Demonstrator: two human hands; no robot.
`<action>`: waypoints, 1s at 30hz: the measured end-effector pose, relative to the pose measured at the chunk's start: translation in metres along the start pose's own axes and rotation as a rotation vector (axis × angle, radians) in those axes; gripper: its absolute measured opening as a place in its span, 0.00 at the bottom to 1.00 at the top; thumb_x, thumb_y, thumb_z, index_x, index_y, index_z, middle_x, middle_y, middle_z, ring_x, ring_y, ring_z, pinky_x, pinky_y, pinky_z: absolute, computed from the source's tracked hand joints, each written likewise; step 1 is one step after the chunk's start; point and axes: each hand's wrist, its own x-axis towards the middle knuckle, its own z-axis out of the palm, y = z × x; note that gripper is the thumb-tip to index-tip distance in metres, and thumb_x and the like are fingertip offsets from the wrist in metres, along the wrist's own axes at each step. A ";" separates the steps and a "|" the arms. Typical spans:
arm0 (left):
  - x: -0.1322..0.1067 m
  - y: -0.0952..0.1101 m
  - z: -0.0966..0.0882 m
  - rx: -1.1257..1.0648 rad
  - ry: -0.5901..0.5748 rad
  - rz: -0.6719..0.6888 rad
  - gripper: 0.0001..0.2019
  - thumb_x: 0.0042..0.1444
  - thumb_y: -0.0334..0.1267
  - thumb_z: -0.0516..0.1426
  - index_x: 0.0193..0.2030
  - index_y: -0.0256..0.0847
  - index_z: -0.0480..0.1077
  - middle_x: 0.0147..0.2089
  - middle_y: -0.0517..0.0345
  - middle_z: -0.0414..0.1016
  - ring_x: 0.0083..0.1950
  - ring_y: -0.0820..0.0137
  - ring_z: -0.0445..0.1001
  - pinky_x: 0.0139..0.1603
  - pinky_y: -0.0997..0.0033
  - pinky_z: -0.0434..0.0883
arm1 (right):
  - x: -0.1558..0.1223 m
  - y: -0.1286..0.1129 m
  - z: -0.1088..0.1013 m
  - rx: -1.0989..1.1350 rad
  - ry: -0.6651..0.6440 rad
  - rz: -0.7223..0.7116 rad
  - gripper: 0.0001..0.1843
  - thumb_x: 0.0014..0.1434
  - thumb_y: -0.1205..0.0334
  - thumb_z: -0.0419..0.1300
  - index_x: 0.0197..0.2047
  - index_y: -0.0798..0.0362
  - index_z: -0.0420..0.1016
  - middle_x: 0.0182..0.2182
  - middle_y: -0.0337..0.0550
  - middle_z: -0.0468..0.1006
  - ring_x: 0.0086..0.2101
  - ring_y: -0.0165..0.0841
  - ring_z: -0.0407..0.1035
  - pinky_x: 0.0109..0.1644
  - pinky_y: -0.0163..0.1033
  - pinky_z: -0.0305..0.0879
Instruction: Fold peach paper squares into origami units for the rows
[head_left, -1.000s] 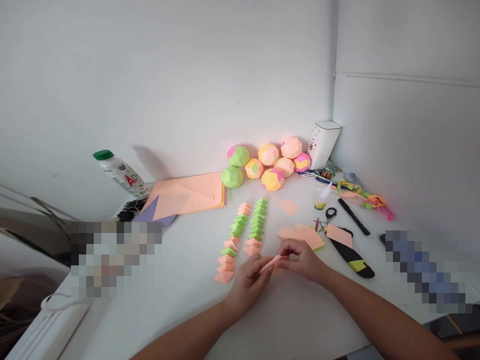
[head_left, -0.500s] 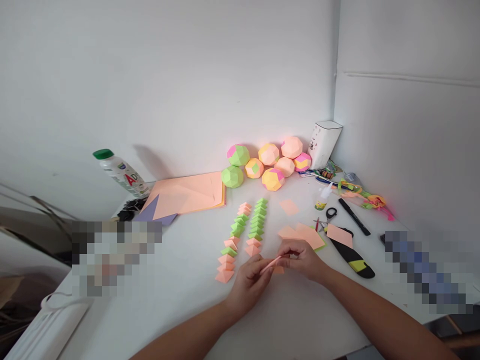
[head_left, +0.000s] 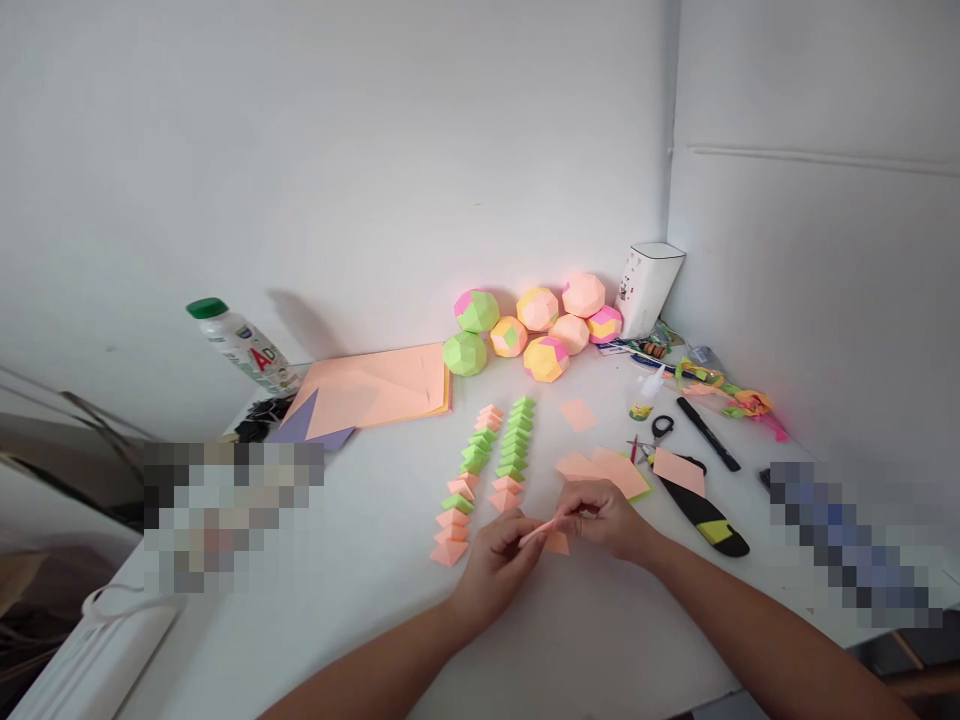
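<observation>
Between my two hands is a small folded piece of peach paper (head_left: pixel 541 531), seen nearly edge-on. My left hand (head_left: pixel 499 560) pinches its lower left end, and my right hand (head_left: pixel 604 518) pinches the upper right end with its fingertips. Part of the paper is hidden by the fingers. Under my right hand an orange-peach paper piece (head_left: pixel 557 543) lies on the table. Just beyond my hands stand two rows of folded paper units, a left row (head_left: pixel 463 487) of peach and green and a right row (head_left: pixel 514 440) mostly green. Peach paper sheets (head_left: pixel 611 470) lie behind my right hand.
Faceted paper balls (head_left: pixel 546 358) are grouped by the wall. To the right lie scissors (head_left: pixel 662 427), a glue bottle (head_left: pixel 645 393), a black pen-like stick (head_left: pixel 709 433) and a black-and-yellow tool (head_left: pixel 709 525). At back left are large peach sheets (head_left: pixel 375 385) and a white bottle (head_left: pixel 247 345).
My fingers have shifted slightly along the folded paper, and its angle has changed a little. More of the orange-peach piece beneath now shows. Everything else stays put.
</observation>
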 end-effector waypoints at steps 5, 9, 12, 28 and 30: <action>0.001 -0.002 0.000 -0.082 0.015 -0.071 0.15 0.57 0.48 0.55 0.29 0.38 0.74 0.24 0.60 0.63 0.26 0.73 0.60 0.28 0.73 0.60 | 0.000 -0.004 0.002 0.005 0.016 -0.007 0.15 0.51 0.52 0.66 0.24 0.56 0.76 0.20 0.39 0.70 0.23 0.29 0.62 0.27 0.35 0.58; 0.002 -0.006 0.000 -0.194 0.027 -0.119 0.14 0.55 0.47 0.57 0.28 0.38 0.72 0.25 0.61 0.64 0.27 0.73 0.62 0.29 0.73 0.62 | 0.001 -0.006 0.002 0.059 0.004 0.022 0.16 0.51 0.51 0.65 0.23 0.56 0.74 0.21 0.38 0.69 0.23 0.28 0.62 0.26 0.34 0.58; 0.002 -0.011 0.002 -0.361 0.028 -0.181 0.11 0.53 0.46 0.60 0.33 0.39 0.71 0.28 0.61 0.67 0.29 0.73 0.65 0.31 0.73 0.64 | 0.000 -0.005 0.002 0.113 -0.001 0.075 0.17 0.52 0.50 0.64 0.23 0.55 0.70 0.22 0.38 0.68 0.23 0.28 0.62 0.27 0.34 0.59; 0.001 -0.020 0.004 -0.339 0.007 -0.174 0.10 0.54 0.44 0.60 0.36 0.39 0.74 0.32 0.57 0.72 0.33 0.70 0.69 0.35 0.72 0.68 | -0.002 0.007 0.007 -0.099 -0.072 -0.013 0.10 0.57 0.59 0.61 0.36 0.57 0.79 0.30 0.45 0.79 0.29 0.31 0.70 0.31 0.33 0.65; 0.001 -0.020 0.004 -0.345 0.010 -0.170 0.10 0.54 0.43 0.59 0.37 0.39 0.74 0.33 0.56 0.72 0.34 0.70 0.70 0.35 0.72 0.68 | -0.002 0.011 0.007 -0.118 -0.052 -0.030 0.11 0.56 0.58 0.61 0.35 0.57 0.79 0.28 0.44 0.80 0.27 0.31 0.70 0.29 0.32 0.65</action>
